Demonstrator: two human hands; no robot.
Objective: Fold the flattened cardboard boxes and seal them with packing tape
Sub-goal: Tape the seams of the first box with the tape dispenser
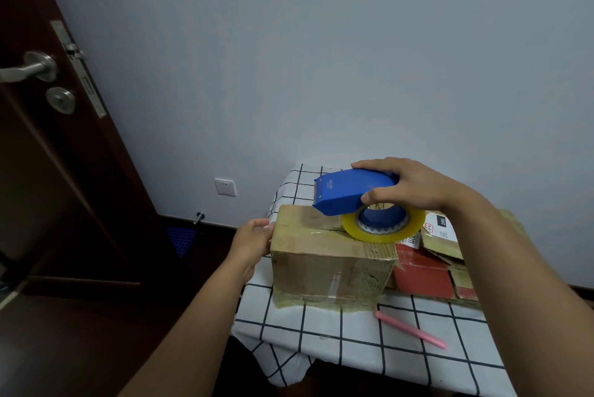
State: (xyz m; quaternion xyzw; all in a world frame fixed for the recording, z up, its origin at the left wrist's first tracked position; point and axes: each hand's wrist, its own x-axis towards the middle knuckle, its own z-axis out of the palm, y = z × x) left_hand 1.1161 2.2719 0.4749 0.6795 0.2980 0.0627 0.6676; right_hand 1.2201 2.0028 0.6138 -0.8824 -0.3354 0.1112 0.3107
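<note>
One folded box [331, 255] stands low and right of centre in the frame, on the checked tablecloth [321, 326], its top flaps closed so the seam can take tape. The dispenser [356, 194] rests on that top with its yellow roll [382, 229] against the cardboard, probably placed to run a strip along the seam. The right hand [414, 184] grips the blue body from above, thumb near the roll, forearm reaching in from the lower right. The left hand [254, 239] lies against the box's left side with loosely bent fingers, seemingly bracing it. Flat boxes [430, 271] wait just right; a pink knife [411, 329] lies nearer.
</note>
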